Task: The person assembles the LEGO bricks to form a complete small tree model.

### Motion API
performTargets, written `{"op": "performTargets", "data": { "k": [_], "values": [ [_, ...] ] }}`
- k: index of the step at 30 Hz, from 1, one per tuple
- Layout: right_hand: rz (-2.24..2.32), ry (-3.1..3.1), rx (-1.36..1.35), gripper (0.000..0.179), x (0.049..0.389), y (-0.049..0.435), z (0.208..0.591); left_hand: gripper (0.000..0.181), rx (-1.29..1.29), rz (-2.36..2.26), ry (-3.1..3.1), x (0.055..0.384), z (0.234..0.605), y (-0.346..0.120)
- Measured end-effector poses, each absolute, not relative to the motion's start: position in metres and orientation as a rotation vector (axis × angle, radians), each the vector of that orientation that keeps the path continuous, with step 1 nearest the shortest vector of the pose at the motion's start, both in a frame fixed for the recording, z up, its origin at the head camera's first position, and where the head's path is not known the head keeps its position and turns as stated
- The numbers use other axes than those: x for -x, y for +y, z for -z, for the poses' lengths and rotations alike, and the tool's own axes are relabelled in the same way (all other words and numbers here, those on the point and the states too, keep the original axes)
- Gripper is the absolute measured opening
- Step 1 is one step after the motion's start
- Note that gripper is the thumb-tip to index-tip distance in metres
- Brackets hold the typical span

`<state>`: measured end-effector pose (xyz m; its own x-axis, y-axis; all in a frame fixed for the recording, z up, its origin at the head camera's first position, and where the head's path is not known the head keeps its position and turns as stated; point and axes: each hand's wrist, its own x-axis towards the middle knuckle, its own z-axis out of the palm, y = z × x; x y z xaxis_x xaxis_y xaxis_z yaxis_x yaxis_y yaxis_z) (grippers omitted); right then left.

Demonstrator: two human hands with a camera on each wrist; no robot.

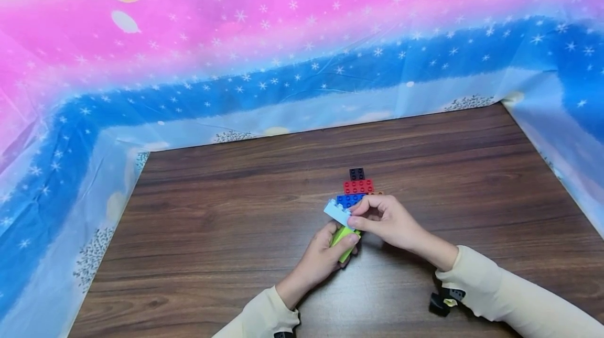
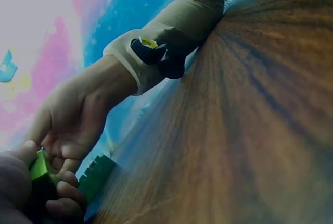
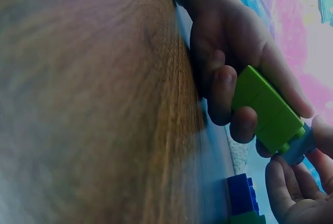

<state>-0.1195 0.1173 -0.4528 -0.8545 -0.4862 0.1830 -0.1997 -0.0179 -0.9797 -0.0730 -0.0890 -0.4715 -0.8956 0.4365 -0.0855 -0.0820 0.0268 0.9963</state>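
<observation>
In the head view my left hand (image 1: 321, 255) grips a lime-green block (image 1: 343, 242), thumb on top and fingers round its side. My right hand (image 1: 389, 222) pinches a light blue toy brick (image 1: 336, 213) at the near end of that block. Seen from the right wrist, the lime-green block (image 3: 263, 107) has seams across it and studs at one end, where the light blue brick (image 3: 297, 148) meets it; whether they are joined I cannot tell. The left wrist view shows only a corner of the lime-green block (image 2: 39, 166) between the fingers.
Just beyond the hands lie a blue brick (image 1: 348, 200), a red brick (image 1: 358, 186), a black brick (image 1: 357, 174) and a partly hidden orange piece (image 1: 376, 193). A green brick (image 2: 96, 176) shows in the left wrist view. Patterned cloth (image 1: 264, 86) borders the wooden table (image 1: 212, 212).
</observation>
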Motion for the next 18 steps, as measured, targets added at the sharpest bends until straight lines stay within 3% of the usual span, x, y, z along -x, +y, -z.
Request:
{"op": "performTargets", "data": {
  "k": [8, 18],
  "values": [
    [1.848, 2.141, 0.746, 0.005, 0.123, 0.122, 0.446, 0.035, -0.350, -1.936, 1.914, 0.073, 0.471, -0.088],
    [1.163, 2.638, 1.155, 0.007, 0.133, 0.149, 0.418, 0.029, -0.257, -1.947, 1.902, 0.075, 0.471, -0.088]
  ]
}}
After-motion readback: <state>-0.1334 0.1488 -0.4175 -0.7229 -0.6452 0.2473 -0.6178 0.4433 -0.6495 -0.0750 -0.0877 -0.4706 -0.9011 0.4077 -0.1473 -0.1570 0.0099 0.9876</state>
